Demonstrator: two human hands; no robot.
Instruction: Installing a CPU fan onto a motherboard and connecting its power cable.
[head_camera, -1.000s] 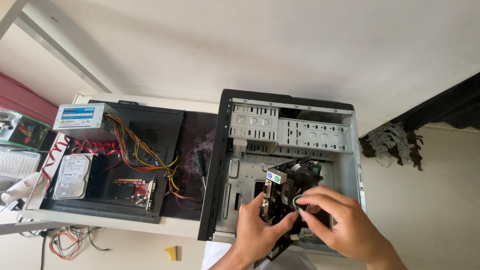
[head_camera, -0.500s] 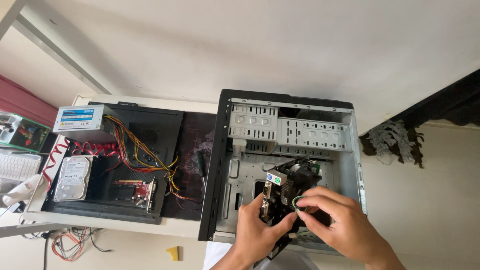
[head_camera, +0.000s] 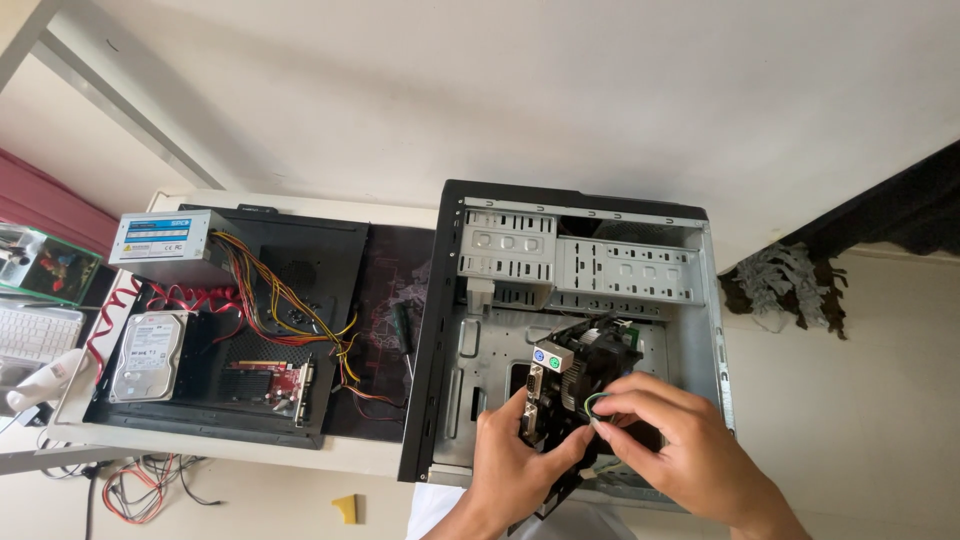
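An open computer case (head_camera: 432, 330) lies on its side on the desk, its metal drive cages at the far end. Inside it a motherboard (head_camera: 580, 362) with a black cooler fan and a rear port block is tilted up off the case floor. My left hand (head_camera: 520, 462) grips the motherboard's near edge by the ports. My right hand (head_camera: 672, 446) rests against the board's right side, its fingertips pinching a thin green wire loop (head_camera: 594, 404).
On a black side panel (head_camera: 300, 260) to the left lie a grey power supply (head_camera: 165, 240) with a bundle of coloured cables, a hard drive (head_camera: 148, 356) and a red expansion card (head_camera: 268, 381). A screwdriver (head_camera: 402, 328) lies beside the case. A white keyboard (head_camera: 35, 335) sits far left.
Both hands stay on the motherboard. My right hand's fingers have shifted slightly around the green wire loop; the board has barely moved.
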